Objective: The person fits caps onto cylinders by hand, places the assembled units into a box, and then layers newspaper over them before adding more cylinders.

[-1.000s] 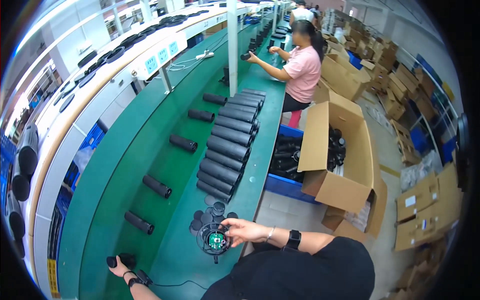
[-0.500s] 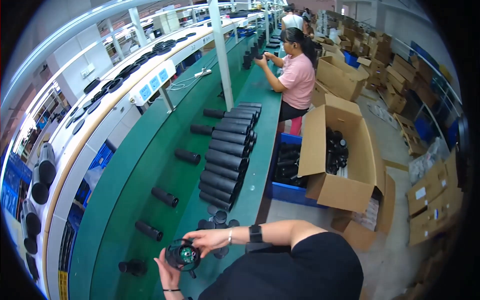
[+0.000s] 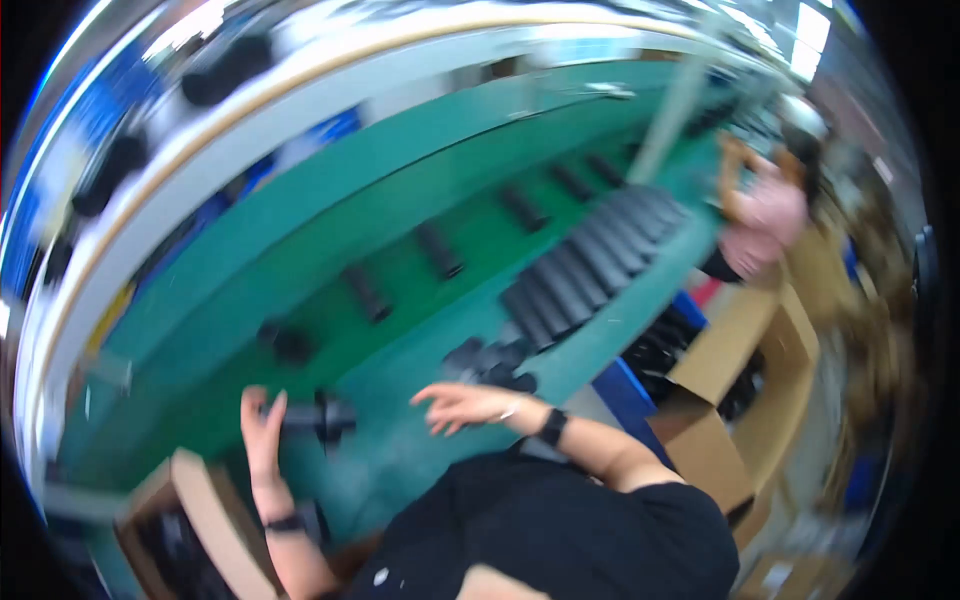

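My left hand point(image 3: 262, 425) grips one end of a black cylindrical housing point(image 3: 300, 418), which lies sideways with a wider dark collar on its far end. To the right, my right hand point(image 3: 462, 408) is apart from it, fingers spread and nothing in them. Just beyond that hand sits a cluster of small round black caps point(image 3: 490, 360) on the green bench point(image 3: 410, 480). Farther back, a row of long black tubes point(image 3: 570, 290) lies side by side. Motion blur hides the fine detail of the housing.
Single black tubes point(image 3: 437, 250) lie spaced along the green strip behind. A cardboard box point(image 3: 195, 500) with dark contents stands at the lower left. On the right are a blue bin point(image 3: 632, 400) and an open carton point(image 3: 735, 370). A person in pink point(image 3: 765, 215) works farther along.
The view has swung, and everything in it is turned. My right hand has let go of the housing. My left hand now holds it sideways, its green circuit board no longer showing.
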`<state>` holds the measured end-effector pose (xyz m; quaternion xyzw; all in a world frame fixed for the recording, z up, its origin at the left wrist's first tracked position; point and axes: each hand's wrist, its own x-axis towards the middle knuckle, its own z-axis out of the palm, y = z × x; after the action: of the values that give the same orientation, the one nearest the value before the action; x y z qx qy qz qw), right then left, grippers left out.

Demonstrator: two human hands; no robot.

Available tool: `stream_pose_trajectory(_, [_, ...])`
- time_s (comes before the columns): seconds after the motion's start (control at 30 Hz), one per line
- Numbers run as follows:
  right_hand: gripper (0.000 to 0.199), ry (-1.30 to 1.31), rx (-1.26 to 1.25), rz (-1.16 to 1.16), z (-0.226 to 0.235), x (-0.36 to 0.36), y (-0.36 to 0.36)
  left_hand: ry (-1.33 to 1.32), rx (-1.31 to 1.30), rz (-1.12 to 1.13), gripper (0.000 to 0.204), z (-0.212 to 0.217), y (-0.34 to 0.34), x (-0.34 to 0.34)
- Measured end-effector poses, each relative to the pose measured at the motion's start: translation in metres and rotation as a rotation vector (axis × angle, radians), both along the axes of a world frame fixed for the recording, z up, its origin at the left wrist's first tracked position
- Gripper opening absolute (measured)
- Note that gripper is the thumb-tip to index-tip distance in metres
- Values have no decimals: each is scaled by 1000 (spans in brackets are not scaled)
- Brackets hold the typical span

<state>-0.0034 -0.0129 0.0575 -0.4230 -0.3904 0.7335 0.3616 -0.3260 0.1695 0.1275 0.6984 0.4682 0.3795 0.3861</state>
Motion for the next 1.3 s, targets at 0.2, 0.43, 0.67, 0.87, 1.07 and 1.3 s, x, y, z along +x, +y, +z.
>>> stream_pose_trajectory(0.2, [36, -122, -128, -61, -7, -6, -21, 580, 267, 515, 45, -51, 91, -113])
stream_pose_trajectory(0.43, [35, -81, -234, -159, -31, -18, -26, 534, 168, 889, 48, -91, 157, -132])
stream_pose_trajectory(0.67, [33, -209, -246, -274, -39, 1, -42, 668, 339, 790, 47, -105, 180, -111])
stream_pose_trajectory(0.87, [31, -194, -291, -363, -52, 10, -72, 891, 372, 1006, 83, -121, 179, -101])
stream_pose_trajectory(1.07, [31, -240, -449, -432, -56, 27, -133, 214, 503, 536, 50, -116, 128, -48])
stream_pose_trajectory(1.3, [31, -267, -565, -677, -66, 58, -235, -410, -505, -273, 13, -55, -50, 110])
